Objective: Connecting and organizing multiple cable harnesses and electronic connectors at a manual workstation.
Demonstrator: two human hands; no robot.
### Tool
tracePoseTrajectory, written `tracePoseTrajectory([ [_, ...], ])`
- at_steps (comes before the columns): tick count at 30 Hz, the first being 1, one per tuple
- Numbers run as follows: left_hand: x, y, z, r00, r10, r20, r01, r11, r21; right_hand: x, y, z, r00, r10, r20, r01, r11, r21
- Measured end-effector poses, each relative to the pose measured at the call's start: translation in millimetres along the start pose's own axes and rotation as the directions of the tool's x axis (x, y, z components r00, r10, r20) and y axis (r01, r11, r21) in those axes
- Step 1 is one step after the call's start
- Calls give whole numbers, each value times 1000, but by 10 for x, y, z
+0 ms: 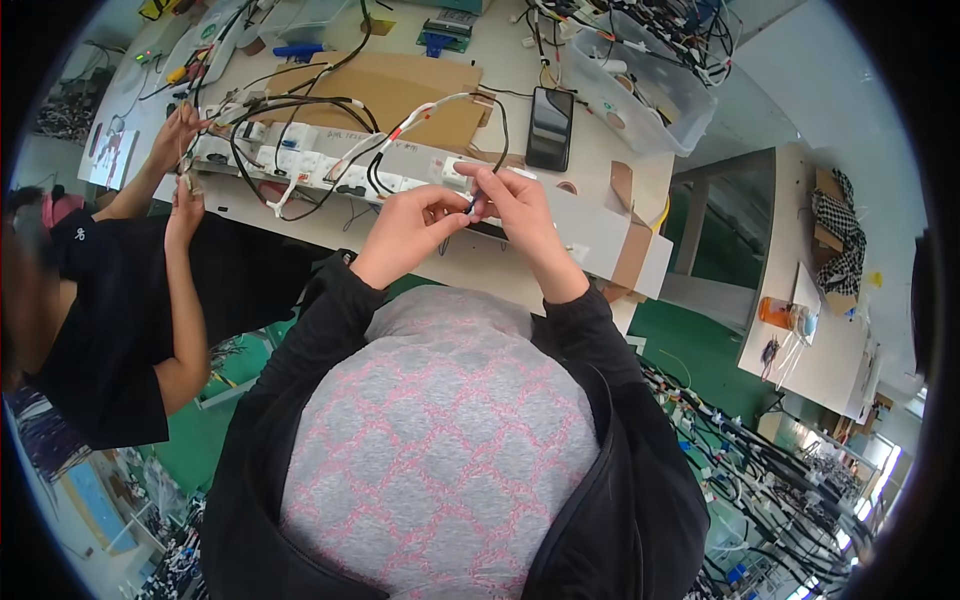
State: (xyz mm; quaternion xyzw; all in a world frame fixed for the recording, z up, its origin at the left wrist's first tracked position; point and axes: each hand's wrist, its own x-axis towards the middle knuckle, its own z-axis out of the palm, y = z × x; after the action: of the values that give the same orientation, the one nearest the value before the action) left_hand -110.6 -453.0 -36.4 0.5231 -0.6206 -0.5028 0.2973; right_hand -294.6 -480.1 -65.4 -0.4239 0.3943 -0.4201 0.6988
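My left hand (408, 232) and my right hand (515, 212) meet at the front edge of the workbench, thumbs and fingertips pinched together. Between them is a small dark blue cable end (470, 207), mostly covered by my fingers. A black cable (504, 125) arches up from the wiring harness (400, 130) and comes down at my right hand. White and red sleeves mark part of the harness. Behind my hands runs a long white fixture strip (325, 170) with sockets, and the harness's black cables loop over it.
A black smartphone (550, 128) lies beyond my right hand. Behind stand a cardboard sheet (400, 85) and a clear plastic bin (690, 105) near more cables. To my left, a co-worker's hands (183, 195) handle wires. A second table (770, 230) stands at right.
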Motion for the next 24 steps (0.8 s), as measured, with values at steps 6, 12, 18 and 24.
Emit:
tracePoseTrajectory([
  [6, 210, -157, 10, 998, 13, -60, -19, 994, -110, 101, -20, -111, 981, 130, 141, -82, 949, -303],
  [12, 511, -155, -98, 999, -10, -40, 16, 988, 152, 236, 63, -211, 999, -50, -7, 32, 743, -668],
  [18, 907, -321, -147, 977, 208, -36, -178, 902, 395, 360, 165, -232, 944, -331, -6, 202, 590, -781],
  [24, 1018, -297, -234, 997, 36, 63, -53, 958, 281, 376, 155, -256, 945, -319, -78, 121, 559, -820],
])
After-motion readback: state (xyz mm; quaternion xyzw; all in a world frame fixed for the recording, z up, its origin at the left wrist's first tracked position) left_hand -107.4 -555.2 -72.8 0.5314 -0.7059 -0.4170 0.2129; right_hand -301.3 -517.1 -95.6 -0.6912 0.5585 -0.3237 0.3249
